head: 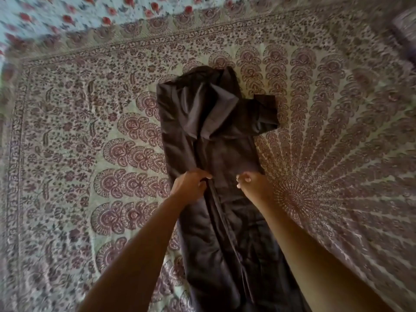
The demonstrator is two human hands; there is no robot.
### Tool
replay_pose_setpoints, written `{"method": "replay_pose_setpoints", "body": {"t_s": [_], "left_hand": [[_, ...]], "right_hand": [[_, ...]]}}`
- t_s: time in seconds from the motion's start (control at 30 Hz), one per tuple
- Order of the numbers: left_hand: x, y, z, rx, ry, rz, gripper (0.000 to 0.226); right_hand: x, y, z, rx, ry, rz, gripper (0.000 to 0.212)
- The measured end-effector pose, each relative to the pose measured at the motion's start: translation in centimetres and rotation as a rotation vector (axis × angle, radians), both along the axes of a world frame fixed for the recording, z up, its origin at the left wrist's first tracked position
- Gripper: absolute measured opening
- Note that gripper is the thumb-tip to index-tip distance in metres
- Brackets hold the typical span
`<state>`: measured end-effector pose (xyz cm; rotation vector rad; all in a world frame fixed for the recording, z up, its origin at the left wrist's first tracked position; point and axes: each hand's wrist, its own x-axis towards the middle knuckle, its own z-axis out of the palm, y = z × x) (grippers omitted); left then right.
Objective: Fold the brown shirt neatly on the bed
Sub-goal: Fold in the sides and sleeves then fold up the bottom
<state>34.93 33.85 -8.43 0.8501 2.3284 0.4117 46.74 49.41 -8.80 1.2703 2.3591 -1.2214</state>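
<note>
The brown shirt (225, 158) lies lengthwise on the bed, collar end far from me, folded into a long narrow strip. One short sleeve (266, 113) sticks out to the right near the top. My left hand (191, 183) pinches a lengthwise fold edge at the shirt's middle. My right hand (252, 184) rests on the shirt's right side at the same height, fingers curled, knuckles pressing the cloth; whether it grips fabric is unclear.
The bed is covered by a patterned maroon-and-cream bedspread (90, 143). A light blue sheet with red flowers (67, 16) lies beyond its far edge. A dark purple object (405, 25) sits at the top right corner.
</note>
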Motion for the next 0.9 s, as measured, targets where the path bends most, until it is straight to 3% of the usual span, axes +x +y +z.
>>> {"method": "replay_pose_setpoints", "body": {"t_s": [0.13, 0.23, 0.5, 0.6, 0.67, 0.73, 0.8, 0.9], "left_hand": [[-4.5, 4.6, 0.1, 0.068, 0.09, 0.02, 0.033], [-6.9, 7.2, -0.4, 0.086, 0.159, 0.041, 0.036], [-9.4, 10.0, -2.1, 0.066, 0.158, 0.049, 0.033], [-9.3, 10.3, -2.1, 0.163, 0.138, 0.15, 0.028], [-9.2, 11.0, -1.0, 0.272, 0.031, 0.394, 0.025], [-9.2, 11.6, 0.7, 0.481, -0.209, 0.724, 0.026], [-9.1, 11.6, 2.5, 0.726, -0.553, 0.975, 0.035], [-9.4, 9.7, 4.3, 0.898, -0.827, 1.044, 0.069]], "right_hand": [[-4.8, 5.1, -0.5, 0.236, 0.094, -0.146, 0.018], [-7.0, 8.6, -1.1, 0.368, 0.031, -0.072, 0.02], [-10.3, 13.0, -2.6, 0.189, -0.234, 0.098, 0.059], [-10.4, 12.7, -2.5, 0.406, 0.055, -0.037, 0.058], [-10.4, 11.9, -1.3, 0.571, 0.366, -0.035, 0.052], [-10.6, 9.7, 0.2, 0.59, 0.569, 0.112, 0.045], [-10.5, 6.3, 1.8, 0.542, 0.653, 0.301, 0.042], [-9.6, 1.0, 3.2, 0.445, 0.672, 0.502, 0.041]]}}
